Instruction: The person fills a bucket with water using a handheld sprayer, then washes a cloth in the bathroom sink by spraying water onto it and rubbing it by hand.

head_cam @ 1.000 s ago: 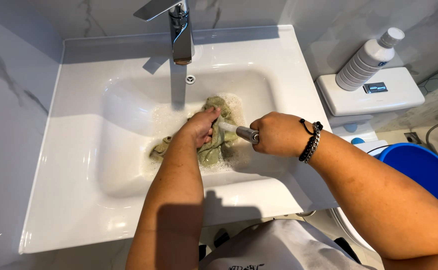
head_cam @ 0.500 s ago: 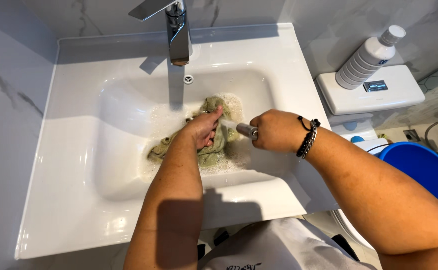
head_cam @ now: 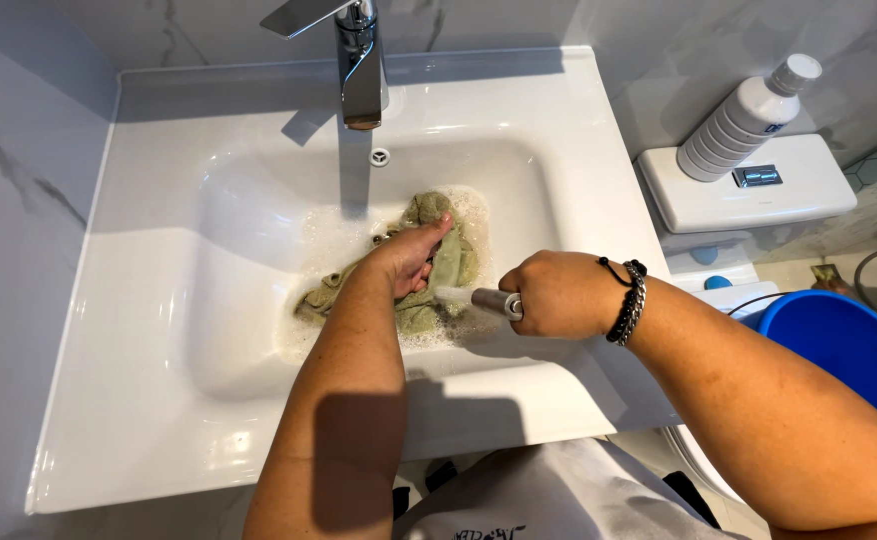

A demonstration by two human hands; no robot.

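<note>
A wet olive-green cloth (head_cam: 429, 300) lies bunched in soapy water in the white sink basin (head_cam: 239, 260). My left hand (head_cam: 411, 255) presses down on the cloth and grips a fold of it. My right hand (head_cam: 557, 293), with a dark beaded bracelet at the wrist, holds a small metal spray nozzle (head_cam: 497, 302) at the basin's right side. The nozzle points left and sprays water onto the cloth just beside my left hand.
A chrome tap (head_cam: 359, 60) stands at the back of the sink. To the right, a white ribbed bottle (head_cam: 749, 115) lies on a white toilet cistern (head_cam: 759, 195). A blue bucket (head_cam: 839, 345) stands at lower right. Marble-look walls enclose the sink.
My left hand has shifted slightly on the cloth, and my right hand with the nozzle has dropped a little lower and nearer. More foam shows around the cloth.
</note>
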